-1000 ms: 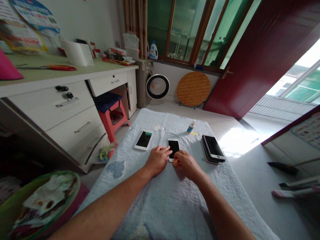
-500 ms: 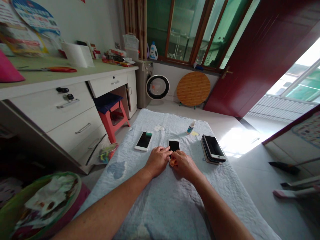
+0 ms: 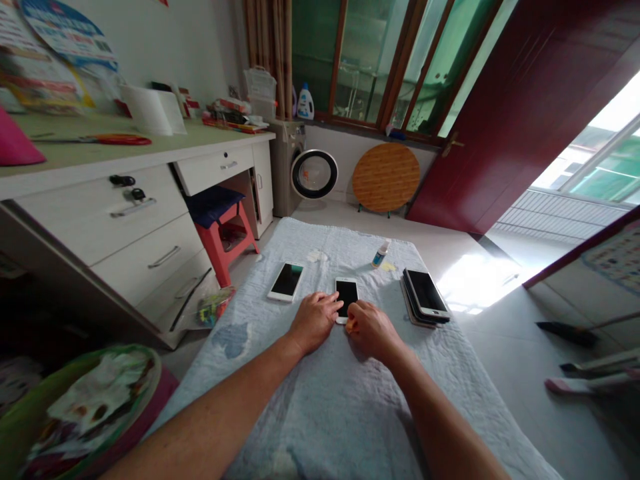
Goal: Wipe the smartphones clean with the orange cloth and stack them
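A white phone with a dark screen [image 3: 346, 291] lies flat on the cloth-covered table [image 3: 320, 413], between my hands. My left hand [image 3: 316, 320] rests on the phone's left edge, fingers stretched out and nothing held. At the phone's lower right, my right hand [image 3: 369, 328] is closed around a small orange cloth [image 3: 351, 327], mostly hidden by the fingers. Another white phone [image 3: 287, 281] lies to the left. On the right is a stack of devices with a white-framed phone [image 3: 427, 291] on top. Behind stands a small spray bottle [image 3: 381, 254].
A waste basket [image 3: 159, 393] full of tissues stands at the lower left. Beyond it are a white desk with drawers [image 3: 135, 227] and a red stool [image 3: 233, 237]. A round wooden board [image 3: 387, 177] leans against the back wall.
My right hand has shifted slightly right with the orange cloth, uncovering more of the middle phone's lower edge. My left hand has stayed on the phone's left side.
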Demonstrator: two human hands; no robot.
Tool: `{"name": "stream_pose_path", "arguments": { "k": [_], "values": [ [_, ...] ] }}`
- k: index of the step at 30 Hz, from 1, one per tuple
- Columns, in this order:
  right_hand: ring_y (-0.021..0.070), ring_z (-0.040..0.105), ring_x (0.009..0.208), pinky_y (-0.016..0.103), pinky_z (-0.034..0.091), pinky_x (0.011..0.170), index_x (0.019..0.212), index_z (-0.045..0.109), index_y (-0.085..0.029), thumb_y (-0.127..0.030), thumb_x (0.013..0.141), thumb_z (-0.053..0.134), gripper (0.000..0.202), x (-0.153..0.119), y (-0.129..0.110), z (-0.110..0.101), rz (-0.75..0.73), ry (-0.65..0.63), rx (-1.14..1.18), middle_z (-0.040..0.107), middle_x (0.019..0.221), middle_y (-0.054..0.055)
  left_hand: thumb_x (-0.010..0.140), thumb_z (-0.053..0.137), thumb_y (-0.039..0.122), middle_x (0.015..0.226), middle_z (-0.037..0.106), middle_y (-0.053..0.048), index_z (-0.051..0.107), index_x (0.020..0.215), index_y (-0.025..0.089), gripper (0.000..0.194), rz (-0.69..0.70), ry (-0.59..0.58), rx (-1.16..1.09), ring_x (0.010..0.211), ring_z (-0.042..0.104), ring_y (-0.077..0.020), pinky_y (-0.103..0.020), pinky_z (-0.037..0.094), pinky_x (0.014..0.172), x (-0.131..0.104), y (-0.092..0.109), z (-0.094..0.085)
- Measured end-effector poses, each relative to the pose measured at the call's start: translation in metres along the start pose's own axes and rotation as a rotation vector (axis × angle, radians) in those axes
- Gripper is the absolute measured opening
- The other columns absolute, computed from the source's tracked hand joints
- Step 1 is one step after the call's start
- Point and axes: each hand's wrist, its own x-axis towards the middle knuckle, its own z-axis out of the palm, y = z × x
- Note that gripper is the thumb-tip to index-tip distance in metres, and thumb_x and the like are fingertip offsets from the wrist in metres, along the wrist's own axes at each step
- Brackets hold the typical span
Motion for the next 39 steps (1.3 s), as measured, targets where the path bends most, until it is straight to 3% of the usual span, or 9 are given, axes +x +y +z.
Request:
{"name": "stream_pose_path", "arguments": {
  "k": [14, 21, 39],
  "values": [
    [0.0134, 0.051, 0.076, 0.025, 0.028, 0.064, 0.092, 0.059, -0.019, -0.020, 0.084, 0.055, 0.009, 0.008, -0.013, 0.004, -0.069, 0.015, 0.042, 0.059, 0.087, 0.003, 0.094, 0.049, 0.028, 0.135, 0.058, -0.002, 0.064, 0.120, 0.028, 0.031, 0.009, 0.026, -0.039, 0.114, 0.053, -0.0231, -0.039, 0.041, 0.100, -0.002, 0.005, -0.007],
    [0.0123, 0.051, 0.073, 0.024, 0.028, 0.063, 0.086, 0.057, -0.018, -0.017, 0.082, 0.053, 0.006, 0.004, -0.004, 0.001, 0.000, -0.011, 0.047, 0.059, 0.084, 0.002, 0.091, 0.053, 0.022, 0.137, 0.057, -0.001, 0.063, 0.123, 0.029, 0.035, 0.003, 0.012, -0.015, 0.115, 0.052, -0.0235, -0.041, 0.041, 0.101, -0.001, 0.003, -0.005],
    [0.0130, 0.051, 0.073, 0.023, 0.029, 0.063, 0.087, 0.057, -0.018, -0.018, 0.078, 0.058, 0.009, -0.005, 0.011, -0.017, 0.118, -0.083, 0.058, 0.060, 0.087, 0.002, 0.090, 0.056, 0.027, 0.139, 0.055, -0.001, 0.064, 0.123, 0.028, 0.033, -0.004, 0.004, 0.002, 0.115, 0.052, -0.0232, -0.040, 0.041, 0.102, 0.000, 0.001, -0.002]
  ]
}}
